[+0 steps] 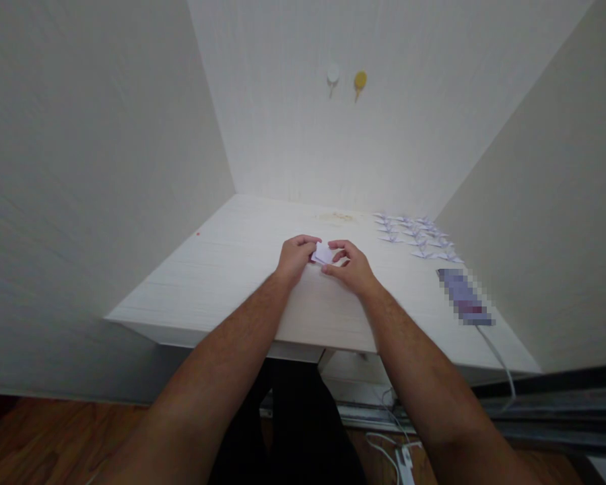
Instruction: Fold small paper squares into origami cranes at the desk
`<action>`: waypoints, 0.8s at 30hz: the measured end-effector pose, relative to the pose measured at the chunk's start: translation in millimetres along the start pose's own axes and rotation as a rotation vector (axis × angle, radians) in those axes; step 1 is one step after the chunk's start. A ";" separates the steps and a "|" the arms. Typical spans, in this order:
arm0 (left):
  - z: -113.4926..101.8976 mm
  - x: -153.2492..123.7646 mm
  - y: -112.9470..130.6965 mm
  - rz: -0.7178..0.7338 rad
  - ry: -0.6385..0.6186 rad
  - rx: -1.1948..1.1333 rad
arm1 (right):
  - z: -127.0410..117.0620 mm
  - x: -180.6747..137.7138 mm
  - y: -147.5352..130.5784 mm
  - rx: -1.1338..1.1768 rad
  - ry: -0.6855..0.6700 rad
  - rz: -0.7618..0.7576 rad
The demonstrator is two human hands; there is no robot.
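A small piece of folded white paper (324,253) is between my two hands, just above the middle of the white desk. My left hand (296,257) pinches its left side, thumb on top and the other fingers curled. Around its right side curves my right hand (352,267), with the index fingertip at the upper edge and the thumb at the lower edge. How firmly these right fingertips press on the paper is hard to see. Several folded white paper cranes (418,236) stand in rows at the desk's back right.
The white desk (207,283) has walls on its left, back and right. A blurred phone-like object (463,296) lies at the right, with a white cable (499,357) running off the edge. A white hook (332,74) and a yellow hook (360,81) are on the back wall.
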State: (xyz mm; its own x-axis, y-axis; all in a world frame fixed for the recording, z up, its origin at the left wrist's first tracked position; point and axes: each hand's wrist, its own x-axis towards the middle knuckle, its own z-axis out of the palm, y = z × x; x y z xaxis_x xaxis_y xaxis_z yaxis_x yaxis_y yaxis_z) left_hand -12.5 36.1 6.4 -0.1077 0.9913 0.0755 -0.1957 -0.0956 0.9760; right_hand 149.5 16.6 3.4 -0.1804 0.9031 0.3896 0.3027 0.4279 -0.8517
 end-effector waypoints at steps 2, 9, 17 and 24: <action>-0.1 0.4 -1.2 0.007 -0.015 0.009 | 0.7 -0.6 0.0 -0.054 0.014 -0.008; -1.2 0.2 -1.6 0.028 -0.028 0.102 | -0.4 0.8 -1.6 -0.047 0.081 0.039; -1.1 -3.1 1.9 0.080 -0.086 0.279 | -0.3 3.5 2.2 0.089 0.173 0.095; 2.2 -10.1 8.4 0.102 -0.146 0.399 | 0.2 6.8 5.7 0.027 0.250 0.130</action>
State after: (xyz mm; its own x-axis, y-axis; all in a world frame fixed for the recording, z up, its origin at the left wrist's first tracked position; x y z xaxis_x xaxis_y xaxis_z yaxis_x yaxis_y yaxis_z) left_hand -10.9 25.5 14.2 0.0376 0.9837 0.1761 0.2042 -0.1800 0.9622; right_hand 149.8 25.2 1.2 0.0956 0.9325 0.3484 0.2826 0.3102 -0.9077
